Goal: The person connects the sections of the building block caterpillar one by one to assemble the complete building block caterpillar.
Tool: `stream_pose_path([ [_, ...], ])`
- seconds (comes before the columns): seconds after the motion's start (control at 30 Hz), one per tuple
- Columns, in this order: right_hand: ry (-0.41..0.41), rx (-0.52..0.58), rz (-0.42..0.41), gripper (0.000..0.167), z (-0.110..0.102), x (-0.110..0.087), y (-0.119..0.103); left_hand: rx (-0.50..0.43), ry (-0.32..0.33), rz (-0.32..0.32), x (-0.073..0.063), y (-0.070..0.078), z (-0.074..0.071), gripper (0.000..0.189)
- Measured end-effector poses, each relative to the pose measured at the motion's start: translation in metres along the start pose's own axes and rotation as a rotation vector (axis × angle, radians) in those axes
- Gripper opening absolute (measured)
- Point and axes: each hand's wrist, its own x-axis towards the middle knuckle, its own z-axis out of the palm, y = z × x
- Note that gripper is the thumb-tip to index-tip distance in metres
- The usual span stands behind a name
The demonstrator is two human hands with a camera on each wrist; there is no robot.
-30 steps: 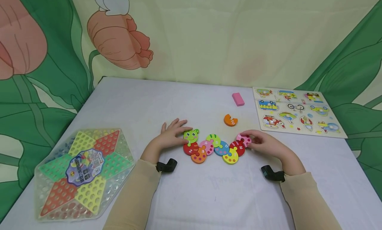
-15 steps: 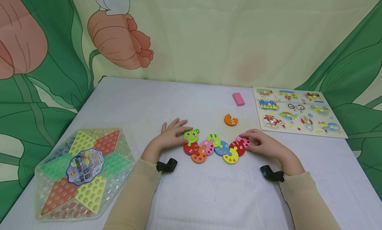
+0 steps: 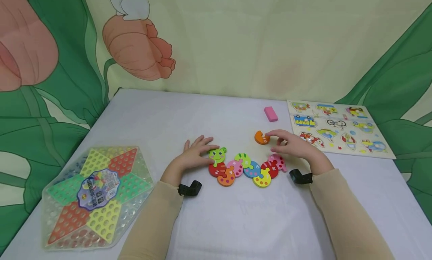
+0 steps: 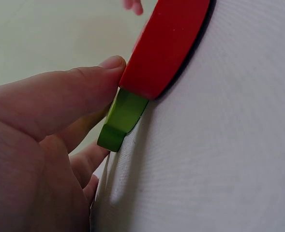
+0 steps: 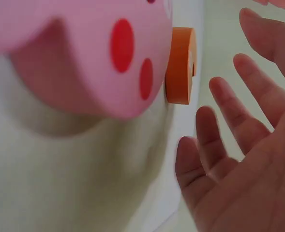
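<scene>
A wooden caterpillar number puzzle lies on the table as a joined wavy chain. My left hand (image 3: pixel 193 155) holds its green smiling head (image 3: pixel 216 155) between thumb and index finger, the other fingers spread. In the left wrist view, the thumb rests where the red piece (image 4: pixel 164 53) meets the green head (image 4: pixel 125 113). My right hand (image 3: pixel 294 144) reaches over the pink tail piece (image 3: pixel 278 161), index fingertip at the orange piece (image 3: pixel 259 139) marked 10, which lies apart from the chain. The right wrist view shows loosely bent fingers with nothing between them, beside the orange piece (image 5: pixel 179 67).
A pink block (image 3: pixel 271 114) lies behind the orange piece. To the back right is a vehicle peg puzzle board (image 3: pixel 341 149). A hexagonal Chinese checkers set (image 3: pixel 98 200) in clear packaging lies at the left. A printed cloth (image 3: pixel 229 46) hangs behind the table.
My right hand has let go of the pink tail piece, now joined to the chain, and moved up and left to the orange piece. My left hand has stayed at the head.
</scene>
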Motion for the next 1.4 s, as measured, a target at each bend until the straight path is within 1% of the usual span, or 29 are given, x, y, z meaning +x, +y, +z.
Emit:
stream_pose_path([
  [0.17, -0.043, -0.012, -0.012, 0.052, -0.001, 0.024, -0.001, -0.005, -0.004, 0.002, 0.001, 0.000, 0.002, 0.054],
  [0.3, -0.077, -0.053, -0.006, 0.052, 0.000, 0.034, 0.001, 0.005, -0.012, -0.006, 0.002, -0.001, 0.002, 0.054],
  [0.37, -0.094, -0.079, -0.001, 0.051, 0.001, 0.036, 0.001, 0.005, -0.011, -0.012, 0.002, -0.002, 0.002, 0.054],
  [0.57, -0.124, -0.109, 0.010, 0.051, 0.003, 0.035, 0.001, 0.004, -0.005, -0.011, 0.002, -0.001, 0.001, 0.054],
  [0.7, -0.110, -0.121, -0.003, 0.051, 0.002, 0.032, -0.001, 0.005, -0.008, -0.012, 0.002, 0.000, 0.002, 0.055],
  [0.87, -0.061, -0.066, -0.039, 0.055, -0.002, 0.023, -0.007, 0.012, -0.004, -0.019, 0.003, -0.001, 0.003, 0.055],
  [1.0, -0.032, 0.016, -0.072, 0.057, 0.000, 0.005, -0.008, 0.013, -0.012, -0.018, 0.003, 0.000, 0.002, 0.055],
  [1.07, -0.030, 0.076, -0.084, 0.056, 0.003, -0.006, -0.006, 0.013, -0.013, -0.017, 0.003, 0.000, 0.002, 0.055],
  [1.2, -0.046, 0.177, -0.063, 0.056, 0.009, -0.026, 0.001, 0.008, -0.002, -0.022, 0.002, 0.001, 0.000, 0.055],
  [1.3, -0.040, 0.182, -0.031, 0.057, 0.011, -0.037, 0.005, 0.004, 0.000, -0.020, 0.001, 0.001, 0.000, 0.055],
  [1.4, -0.012, 0.165, -0.023, 0.056, 0.013, -0.046, 0.009, 0.006, -0.001, -0.018, 0.001, 0.001, 0.001, 0.055],
])
